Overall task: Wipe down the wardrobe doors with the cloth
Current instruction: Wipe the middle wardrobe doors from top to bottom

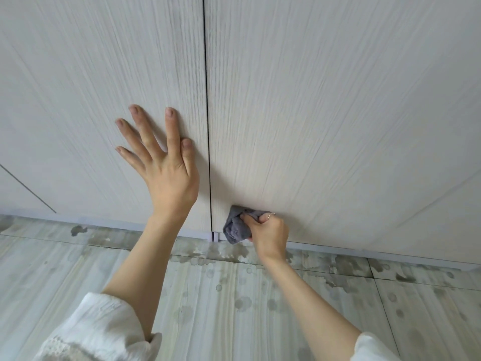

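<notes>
Two pale wood-grain wardrobe doors fill the view, split by a dark vertical gap. My left hand [166,162] lies flat on the left door [91,87], fingers spread, just left of the gap. My right hand [268,233] grips a bunched grey cloth [235,226] and presses it against the bottom corner of the right door [338,100], close to the gap and the floor. A ring shows on one finger of that hand.
Grey wood-look floor tiles [234,308] run below the doors, marked with dark wet spots and smears along the wardrobe's base. A small white door stop or guide [215,237] sits at the foot of the gap. White sleeves cover both forearms near the frame's bottom.
</notes>
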### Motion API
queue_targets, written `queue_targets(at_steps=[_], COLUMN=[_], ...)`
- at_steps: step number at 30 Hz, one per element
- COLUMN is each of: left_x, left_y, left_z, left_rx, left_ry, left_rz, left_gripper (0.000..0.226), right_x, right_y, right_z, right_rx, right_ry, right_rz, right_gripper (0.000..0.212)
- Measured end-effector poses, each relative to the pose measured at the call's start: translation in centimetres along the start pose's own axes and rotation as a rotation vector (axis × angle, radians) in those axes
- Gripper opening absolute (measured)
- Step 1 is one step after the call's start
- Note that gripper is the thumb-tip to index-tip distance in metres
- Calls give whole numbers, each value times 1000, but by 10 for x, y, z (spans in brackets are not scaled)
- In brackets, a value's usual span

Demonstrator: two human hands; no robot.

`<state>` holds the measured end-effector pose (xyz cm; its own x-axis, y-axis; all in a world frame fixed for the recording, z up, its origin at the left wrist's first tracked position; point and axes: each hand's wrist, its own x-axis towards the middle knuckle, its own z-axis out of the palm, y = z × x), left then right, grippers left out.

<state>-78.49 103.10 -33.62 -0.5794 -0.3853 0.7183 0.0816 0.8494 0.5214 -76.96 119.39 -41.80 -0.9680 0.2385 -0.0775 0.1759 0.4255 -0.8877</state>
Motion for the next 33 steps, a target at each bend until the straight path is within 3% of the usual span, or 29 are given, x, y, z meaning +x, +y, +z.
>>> queue_targets(at_steps=[3, 6, 9, 15, 18, 21, 25, 29, 33], left_x=[-1, -2, -2, -1, -2, -2, -3, -2, -3], left_y=[5, 8, 10, 9, 10, 15, 21, 27, 35], left_z=[2, 5, 5, 2, 4, 6, 7, 9, 11], left_rx=[-25, -43, -46, -33, -27, -46, -71, -102, -143], left_ry=[14, 23, 30, 24, 37, 54, 59, 59, 64], left_rz=[-30, -53, -55, -63, -65, -107, -140, -189, -250], left_gripper=[48, 48, 48, 49, 49, 50, 51, 52, 53], right_x=[-5, -10, -8, 5, 7, 7, 7, 13, 18], right_y=[-20, -45, -35, 27, 23, -8, -25, 11, 34], right_z=[-22, -39, -38, -37, -53, -68, -76, -74, -92], right_rx=[-13, 157, 132, -137, -138, -13, 134, 26, -27], right_ry=[124, 299, 371, 110, 146, 257, 314, 207, 193], right_rz=[-183, -278, -297, 33, -12, -147, -183, -28, 124], right_gripper=[50, 27, 29, 35, 33, 34, 28, 45, 37])
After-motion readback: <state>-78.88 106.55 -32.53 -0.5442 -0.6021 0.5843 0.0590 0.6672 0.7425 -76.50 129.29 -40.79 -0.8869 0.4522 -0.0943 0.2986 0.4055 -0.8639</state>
